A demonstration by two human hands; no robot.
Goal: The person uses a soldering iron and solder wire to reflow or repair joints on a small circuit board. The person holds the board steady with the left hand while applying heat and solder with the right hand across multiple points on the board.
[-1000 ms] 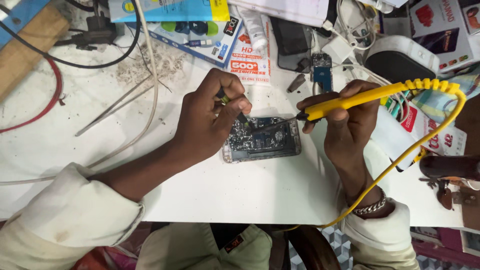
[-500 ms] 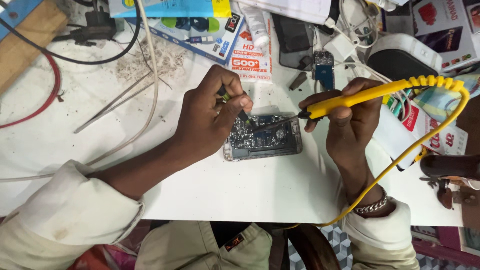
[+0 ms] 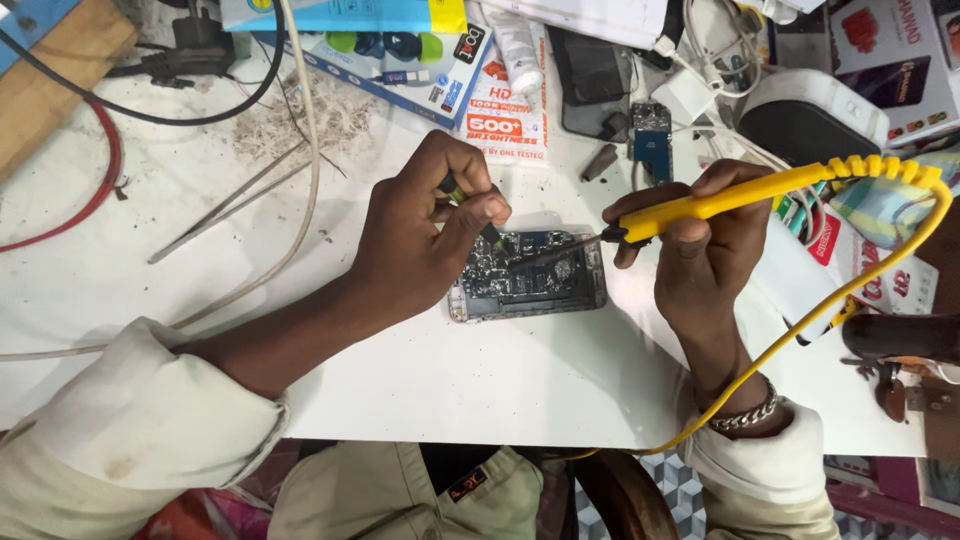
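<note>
While gripped in the right hand (image 3: 700, 250), yellow soldering iron (image 3: 740, 195) lengthwise across, tip leftward onto opened phone (image 3: 535, 280).

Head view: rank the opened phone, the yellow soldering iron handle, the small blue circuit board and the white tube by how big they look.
1. Opened phone, largest.
2. Yellow soldering iron handle, similar in length but much thinner.
3. White tube.
4. Small blue circuit board; close to the tube, so that order is unsure.

Opened phone (image 3: 530, 280) at centre on white table (image 3: 480, 380). Left hand (image 3: 420, 240) at 9 o'clock of it pinches thin tool (image 3: 470, 205). Right hand (image 3: 700, 250) at 3 o'clock grips yellow soldering iron (image 3: 740, 195), tip on board.
</note>
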